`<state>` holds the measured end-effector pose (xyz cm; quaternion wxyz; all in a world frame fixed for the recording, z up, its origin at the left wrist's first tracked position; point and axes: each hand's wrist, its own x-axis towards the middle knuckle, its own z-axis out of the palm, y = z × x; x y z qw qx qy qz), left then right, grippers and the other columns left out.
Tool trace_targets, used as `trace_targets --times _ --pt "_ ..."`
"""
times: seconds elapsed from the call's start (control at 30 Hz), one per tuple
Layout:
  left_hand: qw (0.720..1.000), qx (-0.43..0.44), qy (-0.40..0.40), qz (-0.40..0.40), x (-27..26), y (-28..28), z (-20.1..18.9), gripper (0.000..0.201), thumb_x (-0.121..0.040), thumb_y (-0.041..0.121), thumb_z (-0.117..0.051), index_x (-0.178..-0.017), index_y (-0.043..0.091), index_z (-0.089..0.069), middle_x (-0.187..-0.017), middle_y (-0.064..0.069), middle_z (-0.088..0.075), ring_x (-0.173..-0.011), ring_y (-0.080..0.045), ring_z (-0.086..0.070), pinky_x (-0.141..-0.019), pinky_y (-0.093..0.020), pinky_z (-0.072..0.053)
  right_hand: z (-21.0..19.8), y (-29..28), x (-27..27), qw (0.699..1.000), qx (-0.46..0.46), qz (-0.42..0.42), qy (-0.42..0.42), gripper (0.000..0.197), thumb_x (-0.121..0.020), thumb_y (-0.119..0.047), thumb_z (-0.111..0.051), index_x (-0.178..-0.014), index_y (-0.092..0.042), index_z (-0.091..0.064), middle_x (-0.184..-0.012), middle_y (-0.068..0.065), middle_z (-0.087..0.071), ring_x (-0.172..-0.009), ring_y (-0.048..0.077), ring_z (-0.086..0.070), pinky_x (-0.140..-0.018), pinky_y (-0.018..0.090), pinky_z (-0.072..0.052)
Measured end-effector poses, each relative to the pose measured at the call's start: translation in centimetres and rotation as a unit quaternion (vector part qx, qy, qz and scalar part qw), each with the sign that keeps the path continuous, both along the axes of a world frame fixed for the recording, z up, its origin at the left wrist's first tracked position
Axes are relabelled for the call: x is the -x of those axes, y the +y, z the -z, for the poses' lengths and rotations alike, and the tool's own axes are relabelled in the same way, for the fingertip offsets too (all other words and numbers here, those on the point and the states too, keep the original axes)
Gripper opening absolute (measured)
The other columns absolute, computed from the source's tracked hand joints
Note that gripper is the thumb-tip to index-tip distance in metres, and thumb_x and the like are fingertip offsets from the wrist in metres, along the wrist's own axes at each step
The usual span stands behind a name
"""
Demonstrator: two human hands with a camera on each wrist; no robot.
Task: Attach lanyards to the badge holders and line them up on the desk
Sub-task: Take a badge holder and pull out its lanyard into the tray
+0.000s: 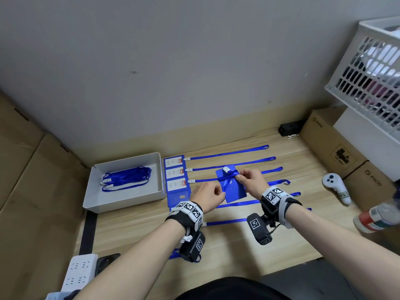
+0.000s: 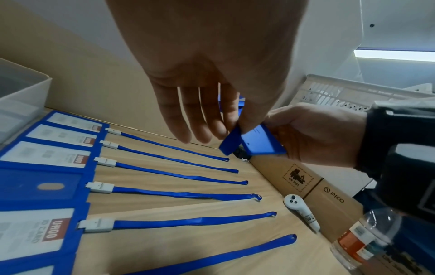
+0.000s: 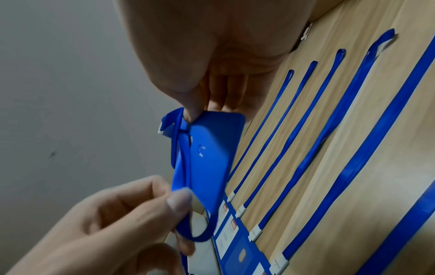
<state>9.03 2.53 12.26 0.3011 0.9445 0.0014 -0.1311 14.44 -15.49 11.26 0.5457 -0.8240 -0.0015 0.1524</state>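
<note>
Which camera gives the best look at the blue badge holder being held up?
The right wrist view: the badge holder fills the frame, its back unobstructed. The head view shows it small between both hands; the left wrist view shows only one end.

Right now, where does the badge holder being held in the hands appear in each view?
Head: badge holder centre, between both hands.
Left wrist: badge holder right of centre, below the fingers.
Right wrist: badge holder centre.
Shared landmark: row of lanyards on the desk.

My left hand (image 1: 208, 194) covers the near corner of the badge holder (image 1: 234, 189) — I can't see how the lanyard (image 3: 182, 186) threads its slot. Below my wrists, two finished holders are hidden; the bottle (image 1: 376, 216) is blurred.
</note>
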Motion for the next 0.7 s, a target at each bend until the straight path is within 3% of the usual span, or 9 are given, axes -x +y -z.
trace_targets --times 0.17,0.27,0.33,0.4,0.5,0.6,0.7 --pt "0.999 -0.008 0.038 0.023 0.8 0.9 1.0 0.02 -0.083 0.03 -0.055 -0.07 0.015 -0.054 -0.068 -0.001 -0.051 -0.065 -0.02 -0.047 -0.058 -0.03 -0.035 0.1 -1.5 -0.8 0.997 0.036 0.064 -0.036 0.017 -0.097 -0.017 -0.056 -0.088 -0.014 -0.07 -0.085 0.001 -0.07 -0.078 0.014 -0.061 -0.072 0.029 -0.048" --pt "0.995 0.024 0.092 -0.005 1.1 1.5 1.9 0.019 -0.079 0.035 -0.054 -0.07 0.019 -0.051 -0.068 -0.001 -0.053 -0.063 -0.021 -0.048 -0.061 -0.032 -0.041 0.7 -2.0 -0.8 0.997 0.033 0.068 -0.006 0.018 -0.098 -0.017 -0.055 -0.088 -0.011 -0.069 -0.08 -0.001 -0.066 -0.074 0.013 -0.058 -0.065 0.027 -0.045" --pt "0.992 0.054 0.117 0.012 1.2 1.8 2.0 0.026 -0.076 0.043 -0.051 -0.076 0.018 -0.058 -0.078 0.002 -0.064 -0.074 -0.022 -0.059 -0.07 -0.036 -0.05 1.1 -2.2 -0.8 0.998 0.025 0.055 0.024 0.019 -0.097 -0.018 -0.056 -0.088 -0.006 -0.068 -0.077 0.001 -0.064 -0.073 0.017 -0.057 -0.066 0.029 -0.046" --pt "0.987 0.098 0.12 0.031 1.3 1.7 1.6 0.036 -0.08 0.048 -0.047 -0.089 0.017 -0.063 -0.09 -0.001 -0.067 -0.086 -0.023 -0.062 -0.078 -0.04 -0.051 1.0 -2.2 -0.4 0.998 0.005 0.027 0.055 0.02 -0.096 -0.016 -0.056 -0.088 -0.001 -0.066 -0.078 0.005 -0.061 -0.071 0.018 -0.053 -0.062 0.028 -0.044" --pt "0.975 0.191 0.11 0.001 1.0 1.0 1.0 0.046 -0.085 0.057 -0.048 -0.098 0.016 -0.065 -0.099 -0.004 -0.07 -0.093 -0.021 -0.064 -0.083 -0.037 -0.051 0.4 -1.8 0.5 0.997 -0.017 -0.025 0.071 0.019 -0.096 -0.014 -0.057 -0.077 -0.01 -0.062 -0.076 0.006 -0.059 -0.07 0.019 -0.05 -0.062 0.028 -0.039" --pt "0.957 0.268 0.098 -0.05 0.2 0.0 0.7 0.023 -0.093 0.035 -0.059 -0.1 0.013 -0.064 -0.096 -0.004 -0.07 -0.084 -0.013 -0.065 -0.072 -0.023 -0.051 0.1 -1.2 1.1 0.996 -0.044 -0.025 0.079 0.028 -0.096 -0.012 -0.057 -0.068 -0.015 -0.055 -0.071 0.004 -0.057 -0.069 0.019 -0.052 -0.064 0.029 -0.043" --pt "0.927 0.327 0.099 -0.153 -0.7 -0.7 0.8 0.009 -0.096 0.02 -0.058 -0.091 0.013 -0.058 -0.09 -0.007 -0.065 -0.079 -0.018 -0.064 -0.066 -0.029 -0.05 -0.3 -0.8 1.5 0.994 -0.044 -0.059 0.079 0.028 -0.096 -0.018 -0.058 -0.07 -0.01 -0.053 -0.063 0.003 -0.054 -0.061 0.013 -0.054 -0.056 0.023 -0.045"
